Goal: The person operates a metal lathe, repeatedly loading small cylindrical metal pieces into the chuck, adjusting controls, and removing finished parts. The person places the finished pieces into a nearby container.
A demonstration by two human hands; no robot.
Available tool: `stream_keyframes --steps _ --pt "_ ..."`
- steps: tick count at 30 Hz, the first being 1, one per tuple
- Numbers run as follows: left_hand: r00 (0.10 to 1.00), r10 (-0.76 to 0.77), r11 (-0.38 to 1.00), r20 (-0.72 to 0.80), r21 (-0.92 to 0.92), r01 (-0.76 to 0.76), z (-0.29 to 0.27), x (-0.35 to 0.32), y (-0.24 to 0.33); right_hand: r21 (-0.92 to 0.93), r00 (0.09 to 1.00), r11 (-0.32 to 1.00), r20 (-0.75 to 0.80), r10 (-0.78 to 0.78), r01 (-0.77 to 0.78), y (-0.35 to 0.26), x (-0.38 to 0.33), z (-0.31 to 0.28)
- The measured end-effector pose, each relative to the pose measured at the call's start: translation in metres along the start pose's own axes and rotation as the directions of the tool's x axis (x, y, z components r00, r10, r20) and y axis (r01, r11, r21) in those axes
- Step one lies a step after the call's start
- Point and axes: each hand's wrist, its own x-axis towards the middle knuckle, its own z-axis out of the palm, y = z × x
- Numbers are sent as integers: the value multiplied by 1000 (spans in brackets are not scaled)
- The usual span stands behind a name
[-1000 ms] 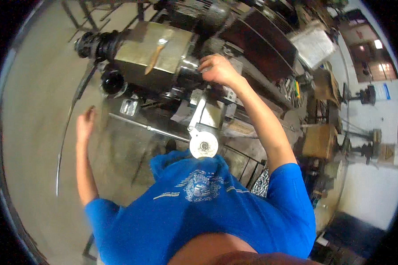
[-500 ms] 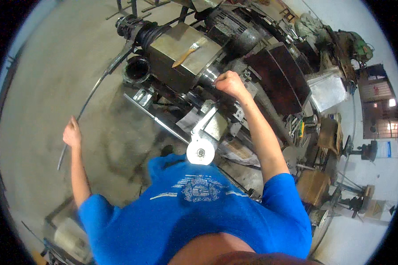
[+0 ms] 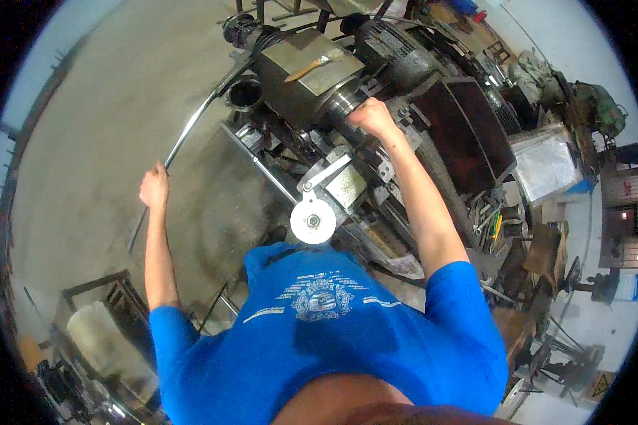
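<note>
Two bare hands are at work on a large grey metal lathe-like machine (image 3: 312, 78) that fills the upper middle of the frame. The left hand (image 3: 154, 187), at the left of the frame, is clenched around a long thin curved metal bar (image 3: 191, 127), which runs from just below the hand up and rightward to the machine's upper left end. The right hand (image 3: 373, 117), above centre, is closed over a round shiny steel part (image 3: 342, 103) at the end of the machine's boxy grey housing; how firmly the fingers grip it cannot be told. On top of that housing lies a wooden-handled paintbrush (image 3: 310, 67). Below the right hand, near the centre of the frame, a white round handwheel (image 3: 313, 221) stands out just above the person's blue printed shirt (image 3: 333, 333). To the right of the right forearm sits a dark brown rectangular metal tray (image 3: 468, 134). The grey concrete floor (image 3: 106, 120) spreads across the upper left.
</note>
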Motion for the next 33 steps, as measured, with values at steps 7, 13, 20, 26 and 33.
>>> stream_keyframes --steps 7,13,20,26,33 --pt "940 341 938 28 59 -342 -35 -20 33 275 959 923 -160 -233 270 -43 -75 -69" --pt "483 852 365 202 -890 -273 -41 -104 190 153 672 669 -360 -647 727 -86 -129 -50" --pt "184 931 226 315 -893 389 -20 -155 244 189 746 740 -366 -556 645 -79 -158 -51" --pt "-16 978 126 209 -526 841 20 -170 248 339 741 744 -600 -301 576 -74 -176 -22" --pt "-188 963 258 196 -451 854 35 -174 256 361 739 792 -654 -162 493 -68 -189 -13"
